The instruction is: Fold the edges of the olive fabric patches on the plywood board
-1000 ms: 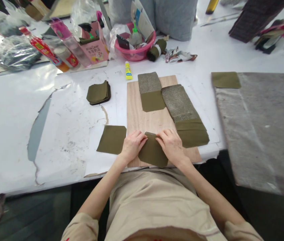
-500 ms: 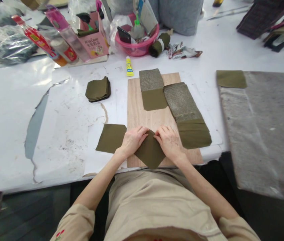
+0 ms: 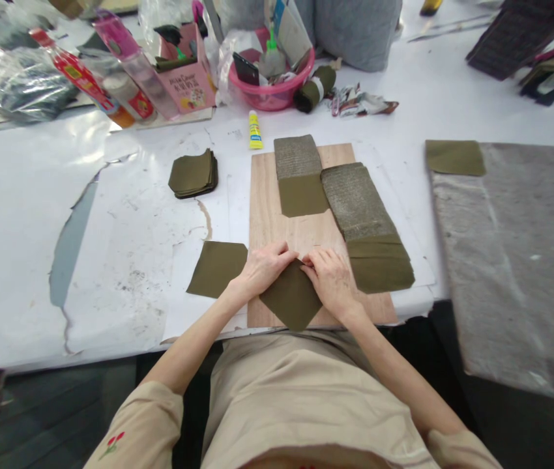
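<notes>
An olive fabric piece [image 3: 292,296] lies turned cornerwise at the near end of a wooden board [image 3: 262,228]. My left hand [image 3: 268,266] pinches its upper left edge near the far corner. On the other side of that corner, my right hand [image 3: 330,277] grips the edge with curled fingers. Another olive piece [image 3: 216,268] lies flat to the left, beside my left forearm. Farther up the board are a grey-and-olive piece [image 3: 301,176] and a thicker grey-and-olive stack [image 3: 367,225]. A small olive stack [image 3: 193,173] sits at the back left.
A yellow tube [image 3: 255,130] lies behind the board. Farther back stand a pink basket [image 3: 270,98], an olive roll [image 3: 315,88], a pink box [image 3: 189,85] and a red bottle [image 3: 79,75]. A grey padded sheet [image 3: 526,260] covers the right side.
My left fingertips have moved slightly right along the fabric's far corner. My right hand keeps nearly the same place. The whole view has shifted slightly.
</notes>
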### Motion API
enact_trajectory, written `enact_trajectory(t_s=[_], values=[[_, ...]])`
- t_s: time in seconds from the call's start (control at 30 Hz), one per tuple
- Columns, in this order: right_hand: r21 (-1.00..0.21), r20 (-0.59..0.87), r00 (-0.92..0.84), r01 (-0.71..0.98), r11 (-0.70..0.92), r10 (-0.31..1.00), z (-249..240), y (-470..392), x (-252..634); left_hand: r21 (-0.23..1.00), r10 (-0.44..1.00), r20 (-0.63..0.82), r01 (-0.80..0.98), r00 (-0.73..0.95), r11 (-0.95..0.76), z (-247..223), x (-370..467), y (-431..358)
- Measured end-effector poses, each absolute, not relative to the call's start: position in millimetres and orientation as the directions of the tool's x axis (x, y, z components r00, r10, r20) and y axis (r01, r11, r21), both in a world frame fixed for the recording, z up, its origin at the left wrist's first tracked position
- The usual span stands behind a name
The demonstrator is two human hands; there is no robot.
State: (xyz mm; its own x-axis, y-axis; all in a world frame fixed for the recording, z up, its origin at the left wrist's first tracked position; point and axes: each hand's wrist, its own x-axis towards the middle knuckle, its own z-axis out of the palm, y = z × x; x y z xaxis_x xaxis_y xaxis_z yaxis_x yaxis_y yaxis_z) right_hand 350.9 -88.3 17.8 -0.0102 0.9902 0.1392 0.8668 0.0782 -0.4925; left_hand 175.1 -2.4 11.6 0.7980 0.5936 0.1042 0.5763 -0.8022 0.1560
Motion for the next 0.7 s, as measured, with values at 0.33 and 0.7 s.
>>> enact_trajectory(t_s=[0.33, 0.7], values=[[-0.469, 0.127, -0.006, 0.881, 0.065, 0.992, 17.0, -97.5, 353.8, 0.425, 0.652, 0.185, 0.539, 0.735, -0.728, 6.1, 171.2, 2.8], [-0.425, 0.151, 0.002, 0.903, 0.064, 0.989, 15.9, -101.5, 348.4, 0.654, 0.607, 0.151, 0.381, 0.78, -0.653, 8.9, 166.2, 21.2]])
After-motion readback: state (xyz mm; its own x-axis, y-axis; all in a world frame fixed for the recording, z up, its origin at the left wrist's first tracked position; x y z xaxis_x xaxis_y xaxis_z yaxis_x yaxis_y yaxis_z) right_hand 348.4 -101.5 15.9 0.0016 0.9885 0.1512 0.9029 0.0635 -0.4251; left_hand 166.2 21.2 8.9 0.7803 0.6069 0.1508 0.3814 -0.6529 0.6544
